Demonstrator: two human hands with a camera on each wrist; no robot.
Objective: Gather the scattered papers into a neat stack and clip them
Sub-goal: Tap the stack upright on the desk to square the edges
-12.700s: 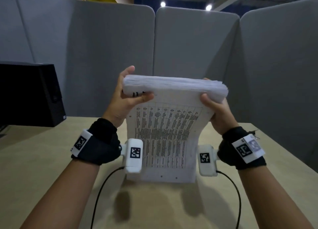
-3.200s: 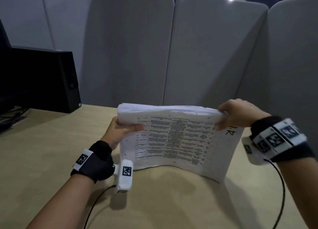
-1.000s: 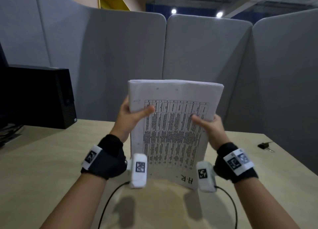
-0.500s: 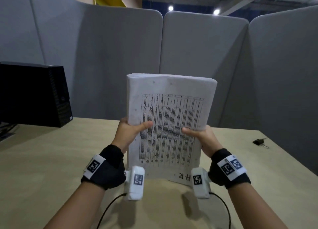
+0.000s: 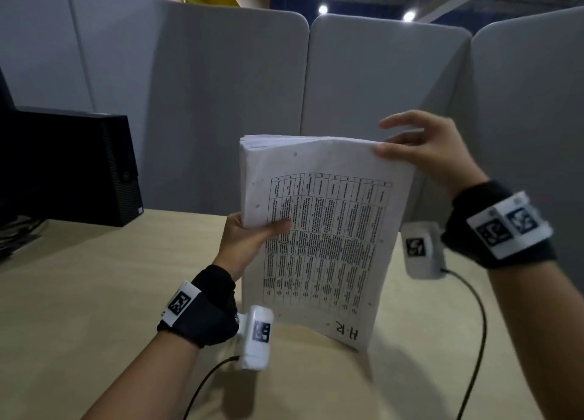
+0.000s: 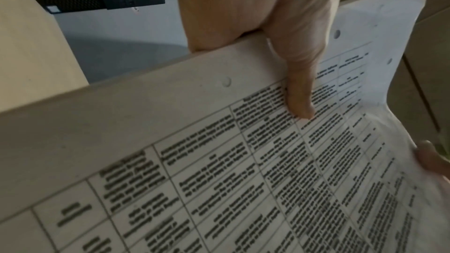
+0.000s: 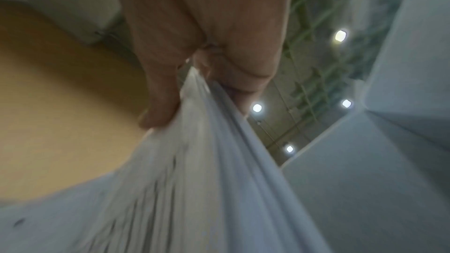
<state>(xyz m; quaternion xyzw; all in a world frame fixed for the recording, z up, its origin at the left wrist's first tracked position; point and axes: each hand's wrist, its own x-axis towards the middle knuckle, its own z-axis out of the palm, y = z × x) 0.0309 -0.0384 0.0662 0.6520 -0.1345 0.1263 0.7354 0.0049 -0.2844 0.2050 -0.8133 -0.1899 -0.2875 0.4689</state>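
A thick stack of white papers (image 5: 325, 230) stands upright on its lower edge on the desk, printed table facing me and "H-R" upside down at the bottom. My left hand (image 5: 252, 233) grips its left edge about halfway up, thumb (image 6: 299, 93) pressed on the front sheet (image 6: 219, 161). My right hand (image 5: 388, 140) pinches the top right corner, thumb in front and fingers behind. In the right wrist view the thumb and fingers (image 7: 194, 61) close on the fanned sheet edges (image 7: 194, 180). No clip shows in any view.
A black computer tower (image 5: 69, 166) stands at the back left of the light wooden desk (image 5: 94, 293). Grey partition panels (image 5: 221, 87) wall in the back and right side. Camera cables (image 5: 474, 340) trail from both wrists across the desk.
My right hand has left the stack's lower right edge and now takes hold of the top right corner. The left hand stays on the left edge. The stack leans slightly right.
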